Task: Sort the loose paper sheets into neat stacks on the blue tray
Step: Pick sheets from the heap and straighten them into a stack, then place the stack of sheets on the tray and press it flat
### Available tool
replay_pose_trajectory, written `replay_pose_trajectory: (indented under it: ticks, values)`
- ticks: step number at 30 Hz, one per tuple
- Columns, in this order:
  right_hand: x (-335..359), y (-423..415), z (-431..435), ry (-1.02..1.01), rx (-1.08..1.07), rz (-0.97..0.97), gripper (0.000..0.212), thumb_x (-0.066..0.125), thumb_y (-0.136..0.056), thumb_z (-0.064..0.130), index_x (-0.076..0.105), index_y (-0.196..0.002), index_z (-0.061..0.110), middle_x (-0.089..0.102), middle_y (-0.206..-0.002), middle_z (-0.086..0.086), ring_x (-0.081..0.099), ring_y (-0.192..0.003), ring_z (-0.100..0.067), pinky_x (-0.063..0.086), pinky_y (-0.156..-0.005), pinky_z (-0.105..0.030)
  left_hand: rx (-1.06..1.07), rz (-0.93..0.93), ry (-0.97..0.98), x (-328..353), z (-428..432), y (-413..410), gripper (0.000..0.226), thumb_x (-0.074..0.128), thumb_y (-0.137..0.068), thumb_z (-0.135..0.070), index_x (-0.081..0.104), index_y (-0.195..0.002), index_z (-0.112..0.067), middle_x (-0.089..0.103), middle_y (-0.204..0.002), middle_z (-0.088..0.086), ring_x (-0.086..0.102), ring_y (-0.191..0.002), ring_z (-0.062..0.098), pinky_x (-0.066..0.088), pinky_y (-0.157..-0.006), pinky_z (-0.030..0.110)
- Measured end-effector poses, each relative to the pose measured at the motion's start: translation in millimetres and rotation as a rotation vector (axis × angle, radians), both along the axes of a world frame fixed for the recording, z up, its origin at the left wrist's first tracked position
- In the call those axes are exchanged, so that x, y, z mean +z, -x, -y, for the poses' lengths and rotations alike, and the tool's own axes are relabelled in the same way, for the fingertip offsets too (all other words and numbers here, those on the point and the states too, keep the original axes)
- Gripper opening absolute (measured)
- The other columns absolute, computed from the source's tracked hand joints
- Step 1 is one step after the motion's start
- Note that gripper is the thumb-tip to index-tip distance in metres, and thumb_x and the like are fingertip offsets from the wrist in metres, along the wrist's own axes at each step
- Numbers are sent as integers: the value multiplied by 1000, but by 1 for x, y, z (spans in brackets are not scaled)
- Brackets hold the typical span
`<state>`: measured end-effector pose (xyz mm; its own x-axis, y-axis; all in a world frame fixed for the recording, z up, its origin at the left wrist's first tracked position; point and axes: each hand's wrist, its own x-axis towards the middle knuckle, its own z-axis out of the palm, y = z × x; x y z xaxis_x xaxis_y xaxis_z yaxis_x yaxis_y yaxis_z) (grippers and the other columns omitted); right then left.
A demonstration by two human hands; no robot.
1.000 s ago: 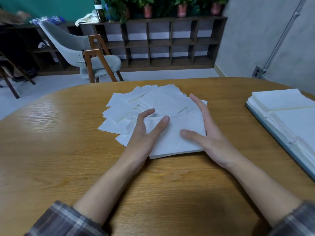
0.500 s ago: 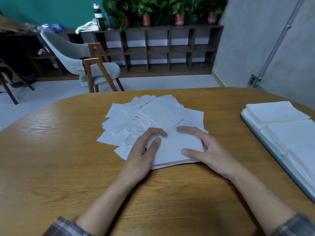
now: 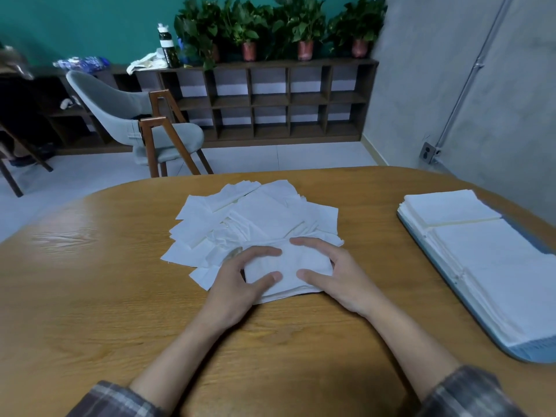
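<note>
A loose heap of white paper sheets [image 3: 255, 218] is spread over the middle of the wooden table [image 3: 90, 290]. At its near edge lies a small squared-up bundle of sheets [image 3: 288, 266]. My left hand [image 3: 240, 281] grips the bundle's left side, fingers curled over its top and thumb on its face. My right hand [image 3: 334, 272] grips the right side the same way. The blue tray [image 3: 529, 353] stands at the right, carrying neat white stacks [image 3: 481, 254].
A grey chair with wooden legs [image 3: 141, 130] stands beyond the table's far edge. A dark shelf unit [image 3: 270, 100] topped with potted plants lines the back wall. Bare wood lies between the heap and the tray.
My right hand's fingers went from lying straight along the bundle's edge to curling over its top. Both hands drew closer together on the bundle. The view tilted up.
</note>
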<state>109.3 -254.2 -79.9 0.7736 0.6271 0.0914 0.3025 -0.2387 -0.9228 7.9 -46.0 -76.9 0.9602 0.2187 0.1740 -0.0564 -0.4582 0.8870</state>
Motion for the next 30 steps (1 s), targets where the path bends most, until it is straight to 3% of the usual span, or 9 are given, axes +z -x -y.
replay_pose_trajectory:
  ticks: [5, 9, 13, 16, 18, 23, 26, 30]
  values:
    - [11, 6, 8, -48, -7, -37, 50, 77, -91, 7, 69, -133, 32, 66, -136, 21, 53, -125, 15, 38, -97, -3, -16, -18, -33, 9, 10, 9, 28, 77, -96, -31, 71, -122, -40, 65, -131, -31, 50, -129, -9, 39, -98, 19]
    - [25, 5, 27, -26, -12, -30, 49, 77, -91, 12, 69, -130, 40, 63, -138, 22, 52, -123, 16, 38, -91, 0, -57, -1, -32, 25, 25, 10, 34, 77, -96, -28, 66, -127, -38, 61, -136, -28, 49, -135, -5, 39, -110, 25]
    - [41, 3, 54, 6, -50, 5, 49, 76, -92, 17, 66, -130, 46, 59, -135, 27, 51, -110, 23, 38, -81, 1, -70, -8, -12, 41, 42, 2, 39, 78, -94, -24, 63, -127, -39, 58, -134, -29, 53, -127, -3, 50, -105, 30]
    - [53, -1, 77, 36, -101, 52, 52, 78, -89, 26, 63, -130, 53, 55, -137, 28, 52, -118, 7, 44, -90, -13, -82, 12, 44, 51, 60, -3, 40, 78, -94, -18, 63, -127, -35, 61, -130, -22, 60, -113, -3, 56, -90, 23]
    - [59, -5, 93, 45, -144, 74, 53, 79, -88, 27, 61, -132, 53, 49, -144, 28, 48, -130, -1, 43, -99, -19, -71, 16, 71, 57, 74, -8, 41, 79, -93, -19, 62, -126, -36, 61, -129, -13, 63, -98, -4, 59, -80, 26]
    - [75, -18, 142, 16, -239, 88, 51, 81, -88, 22, 65, -130, 48, 51, -149, 19, 46, -138, -8, 40, -112, -29, -97, 18, 103, 68, 118, -31, 37, 80, -92, -22, 65, -121, -39, 61, -129, -16, 67, -92, 9, 61, -84, 28]
    - [83, -27, 172, 38, -272, 100, 53, 79, -90, 16, 64, -133, 44, 49, -148, 19, 41, -138, -2, 34, -105, -20, -113, -1, 99, 70, 146, -50, 32, 79, -94, -26, 66, -120, -41, 60, -127, -16, 71, -93, 22, 63, -87, 35]
    - [89, -46, 210, 43, -341, 103, 55, 77, -89, 6, 67, -134, 36, 50, -146, 17, 44, -133, -3, 37, -91, -8, -169, -18, 79, 68, 183, -79, 31, 76, -96, -22, 68, -123, -37, 62, -130, -14, 68, -87, -7, 62, -92, 42]
